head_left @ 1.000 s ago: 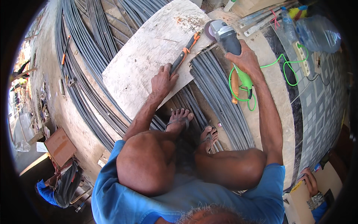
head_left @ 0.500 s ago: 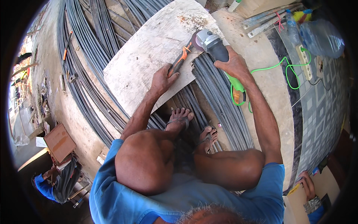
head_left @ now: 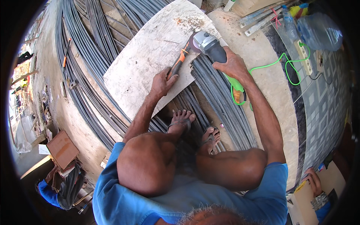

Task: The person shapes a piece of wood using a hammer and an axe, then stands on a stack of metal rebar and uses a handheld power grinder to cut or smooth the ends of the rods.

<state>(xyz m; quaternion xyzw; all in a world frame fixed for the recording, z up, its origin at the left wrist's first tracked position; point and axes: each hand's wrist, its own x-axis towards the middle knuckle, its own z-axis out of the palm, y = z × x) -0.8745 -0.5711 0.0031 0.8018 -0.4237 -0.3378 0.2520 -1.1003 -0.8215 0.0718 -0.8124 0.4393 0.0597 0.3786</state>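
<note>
My right hand (head_left: 233, 64) is wrapped round the body of an angle grinder (head_left: 213, 48) with a grey metal head and a green rear part. Its dark round disc (head_left: 194, 42) meets or nearly meets the far end of a hand tool (head_left: 179, 60) with a black and orange handle. My left hand (head_left: 162, 81) is closed round the near end of that handle. The tool's working end is hidden by the disc, so its kind cannot be made out. Both tools are over a pale, stained board (head_left: 138, 71) laid across steel bars.
Ribbed steel bars (head_left: 225, 101) lie under and beside my feet; more bundles (head_left: 80, 33) run along the left. A green cord (head_left: 268, 66) leads to a power strip (head_left: 303, 58). Clear plastic bottles (head_left: 318, 32) lie at right. A person (head_left: 56, 187) is at lower left, another's hand (head_left: 314, 182) at lower right.
The whole view has shifted slightly. My hands keep their grips, with the grinder's disc still at the far end of the orange-and-black tool.
</note>
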